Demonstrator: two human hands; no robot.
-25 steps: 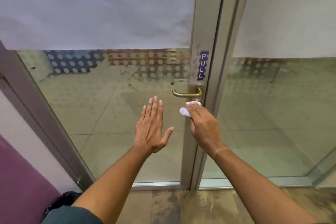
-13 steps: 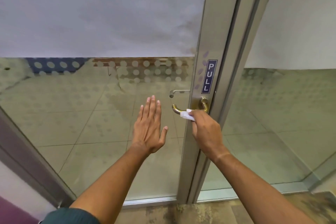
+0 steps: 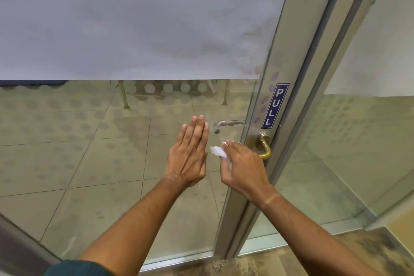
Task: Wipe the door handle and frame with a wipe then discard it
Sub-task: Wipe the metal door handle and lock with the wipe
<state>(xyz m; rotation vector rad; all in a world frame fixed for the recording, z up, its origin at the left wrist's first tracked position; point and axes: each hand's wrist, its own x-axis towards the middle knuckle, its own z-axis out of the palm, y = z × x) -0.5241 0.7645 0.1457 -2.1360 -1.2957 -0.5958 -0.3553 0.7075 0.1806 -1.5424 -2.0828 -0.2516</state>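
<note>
The white wipe (image 3: 218,152) is pinched in the right hand (image 3: 243,168), whose fingers seem wrapped over the brass handle (image 3: 264,145). The left hand (image 3: 190,154) is held flat, empty, just beside. The crumpled wipe could be dropped if grip loosens.

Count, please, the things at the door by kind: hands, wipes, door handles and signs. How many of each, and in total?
Hands: 2, left hand flat, right hand on the wipe
Wipes: 1, white wipe
Door handles: 2, brass handle on this side, silver handle behind the glass
Signs: 1, PULL sign
Total: 6
</note>
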